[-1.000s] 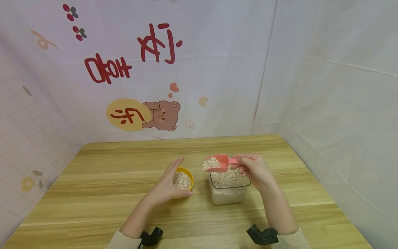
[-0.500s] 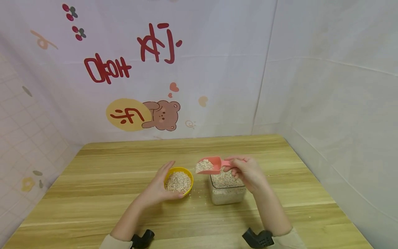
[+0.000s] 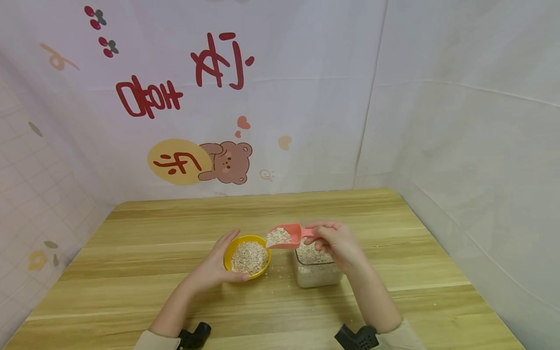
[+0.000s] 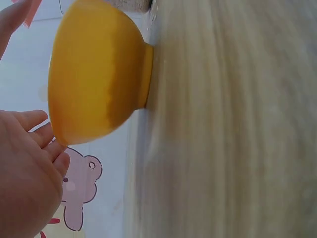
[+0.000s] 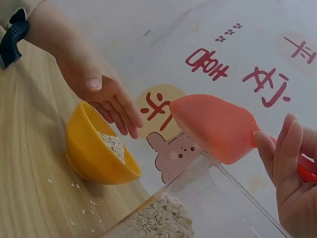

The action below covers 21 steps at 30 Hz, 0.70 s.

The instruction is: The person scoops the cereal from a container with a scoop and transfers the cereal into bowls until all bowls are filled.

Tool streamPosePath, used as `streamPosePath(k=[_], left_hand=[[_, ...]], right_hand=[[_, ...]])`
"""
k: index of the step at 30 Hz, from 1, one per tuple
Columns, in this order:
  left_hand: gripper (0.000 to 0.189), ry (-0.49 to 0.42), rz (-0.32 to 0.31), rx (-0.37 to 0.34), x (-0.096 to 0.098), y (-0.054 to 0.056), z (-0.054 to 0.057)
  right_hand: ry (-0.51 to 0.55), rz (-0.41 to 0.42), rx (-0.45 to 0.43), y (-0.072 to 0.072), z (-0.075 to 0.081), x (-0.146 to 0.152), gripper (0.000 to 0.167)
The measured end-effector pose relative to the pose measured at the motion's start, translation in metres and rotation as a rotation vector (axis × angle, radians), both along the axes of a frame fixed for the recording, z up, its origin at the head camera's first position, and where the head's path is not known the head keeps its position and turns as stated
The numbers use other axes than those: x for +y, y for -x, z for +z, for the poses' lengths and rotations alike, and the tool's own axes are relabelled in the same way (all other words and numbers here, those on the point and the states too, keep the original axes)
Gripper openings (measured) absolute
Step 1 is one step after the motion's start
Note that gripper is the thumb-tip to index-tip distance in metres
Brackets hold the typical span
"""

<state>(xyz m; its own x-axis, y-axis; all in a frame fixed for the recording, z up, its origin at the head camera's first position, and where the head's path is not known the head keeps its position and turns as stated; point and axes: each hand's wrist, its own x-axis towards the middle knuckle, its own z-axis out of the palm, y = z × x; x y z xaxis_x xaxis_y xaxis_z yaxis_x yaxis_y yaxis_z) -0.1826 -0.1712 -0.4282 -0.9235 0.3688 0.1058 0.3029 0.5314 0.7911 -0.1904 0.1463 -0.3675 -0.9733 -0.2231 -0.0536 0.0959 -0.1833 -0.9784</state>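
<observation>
My right hand (image 3: 339,244) grips the handle of a pink scoop (image 3: 295,234) loaded with rolled oats (image 3: 278,236). The scoop hovers between a yellow bowl (image 4: 94,79) and a clear square container (image 3: 318,276), its front lip by the bowl's right rim. Oats also fill much of the bowl and the container. In the head view, my left hand (image 3: 212,267) curves loosely along the bowl's left side, fingers and thumb spread. The left wrist view has its fingertips at the bowl's rim, with the thumb apart from it.
Stray oat flakes (image 5: 77,186) lie on the wooden table (image 3: 144,253) between bowl and container. A printed white cloth (image 3: 315,121) hangs behind the table and along its sides. Each wrist wears a black device (image 3: 356,336).
My right hand has carried the loaded scoop left, from above the container to the bowl's right rim. The bowl sits slightly further left, and my left hand has shifted left with it.
</observation>
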Motion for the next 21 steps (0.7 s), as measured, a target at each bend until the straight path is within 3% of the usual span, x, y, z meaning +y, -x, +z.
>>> streamPosePath(k=[21], left_hand=[[0.114, -0.009, -0.047, -0.034, -0.015, 0.009, -0.014]], right_hand=[[-0.065, 0.027, -0.008, 0.009, -0.002, -0.014, 0.031]])
